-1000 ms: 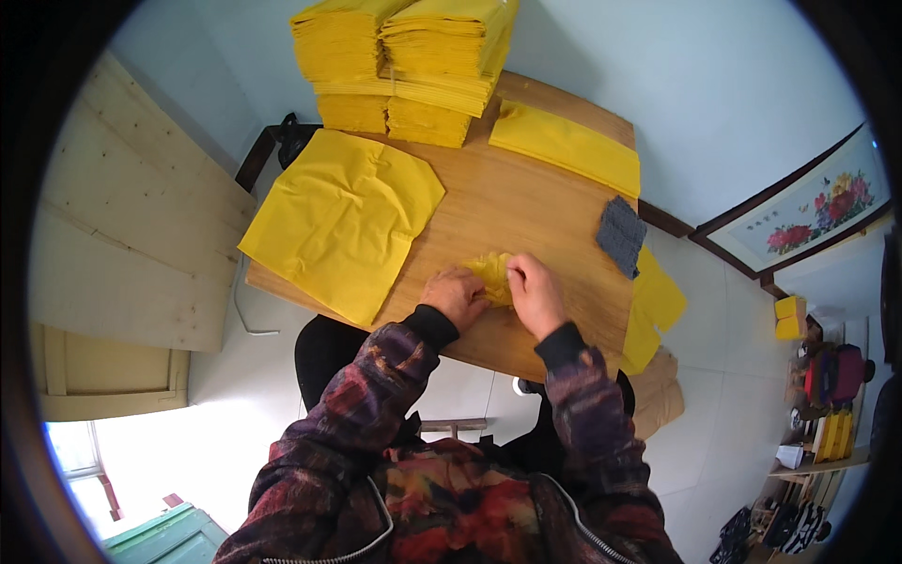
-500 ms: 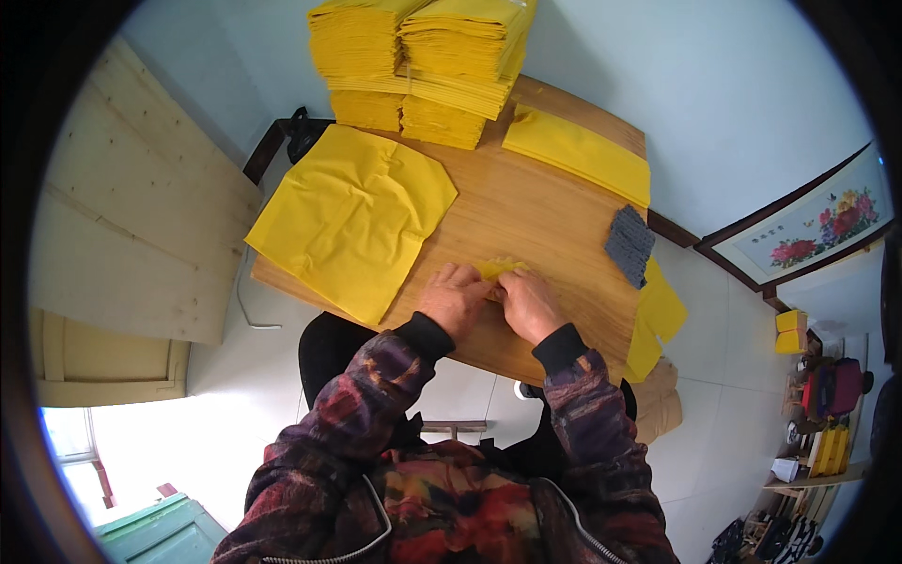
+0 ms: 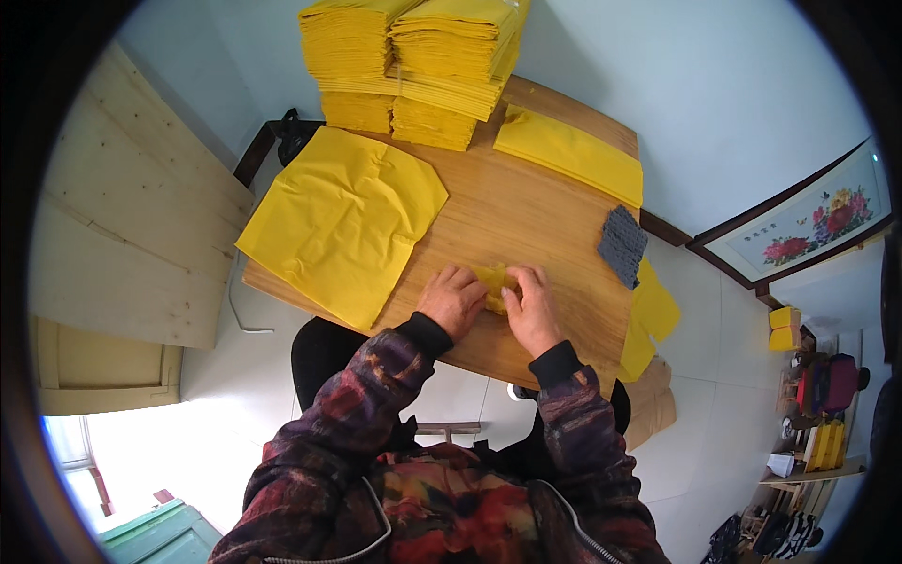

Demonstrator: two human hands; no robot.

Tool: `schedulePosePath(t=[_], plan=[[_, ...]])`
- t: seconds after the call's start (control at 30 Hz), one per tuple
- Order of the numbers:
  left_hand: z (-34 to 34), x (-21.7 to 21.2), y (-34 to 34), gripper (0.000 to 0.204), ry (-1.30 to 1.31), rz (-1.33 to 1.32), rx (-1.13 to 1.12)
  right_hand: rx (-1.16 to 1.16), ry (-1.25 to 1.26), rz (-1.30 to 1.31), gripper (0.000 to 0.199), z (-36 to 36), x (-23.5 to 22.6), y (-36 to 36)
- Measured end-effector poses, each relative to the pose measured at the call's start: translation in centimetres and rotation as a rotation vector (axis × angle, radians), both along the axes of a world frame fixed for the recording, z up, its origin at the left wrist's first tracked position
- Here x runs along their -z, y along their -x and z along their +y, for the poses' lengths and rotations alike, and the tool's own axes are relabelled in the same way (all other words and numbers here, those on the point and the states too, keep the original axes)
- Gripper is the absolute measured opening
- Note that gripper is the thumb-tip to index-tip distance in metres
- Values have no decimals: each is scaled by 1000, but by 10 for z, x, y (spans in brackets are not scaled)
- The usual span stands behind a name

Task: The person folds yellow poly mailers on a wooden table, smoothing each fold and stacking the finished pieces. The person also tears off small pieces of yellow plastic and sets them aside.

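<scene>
Where the wooden table [image 3: 554, 211] nears its front edge, the left hand [image 3: 452, 301] and right hand [image 3: 533, 308] pinch a small folded yellow paper [image 3: 492, 283] between them.

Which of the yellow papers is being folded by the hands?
The small folded yellow piece pinched between both hands near the table's front edge; the other yellow sheets lie flat or stacked, untouched.

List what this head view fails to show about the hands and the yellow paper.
- Folded paper: mostly covered by the left hand and right hand, so its shape cannot be told.
- Fingertips: tucked against the paper, grip unclear.
- Paper stacks: tops cut off by the upper edge.
- Grey pad: too small to identify.
- Table: near edge hidden by the sleeves.
</scene>
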State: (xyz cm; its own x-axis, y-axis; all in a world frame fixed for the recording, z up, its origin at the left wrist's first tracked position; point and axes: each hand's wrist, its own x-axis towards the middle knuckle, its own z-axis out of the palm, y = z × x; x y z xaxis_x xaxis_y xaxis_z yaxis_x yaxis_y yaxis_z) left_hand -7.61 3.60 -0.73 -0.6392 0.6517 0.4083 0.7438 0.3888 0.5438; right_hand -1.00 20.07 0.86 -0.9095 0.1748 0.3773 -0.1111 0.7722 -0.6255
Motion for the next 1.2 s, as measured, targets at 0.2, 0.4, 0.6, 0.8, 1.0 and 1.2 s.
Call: schedulePosePath(t=[0.2, 0.4, 0.6, 0.8, 1.0, 1.2], plan=[[-20, -17, -21, 51, 49, -90, -19, 47, 153, -185, 36, 15, -3, -3], [-5, -7, -31, 43, 41, 0, -18, 37, 115, -229, 36, 14, -6, -4], [2, 10, -23, 17, 13, -24, 8, -26, 145, -233, 28, 7, -6, -6], [4, 8, -17, 22, 8, -9, -10, -52, 234, -293, 13, 1, -8, -3], [8, 1, -13, 54, -6, -124, -172, -86, 331, -399, 12, 1, -16, -14], [12, 4, 1, 25, 37, -55, -17, -251, 118, -167, 25, 2, -22, -16]])
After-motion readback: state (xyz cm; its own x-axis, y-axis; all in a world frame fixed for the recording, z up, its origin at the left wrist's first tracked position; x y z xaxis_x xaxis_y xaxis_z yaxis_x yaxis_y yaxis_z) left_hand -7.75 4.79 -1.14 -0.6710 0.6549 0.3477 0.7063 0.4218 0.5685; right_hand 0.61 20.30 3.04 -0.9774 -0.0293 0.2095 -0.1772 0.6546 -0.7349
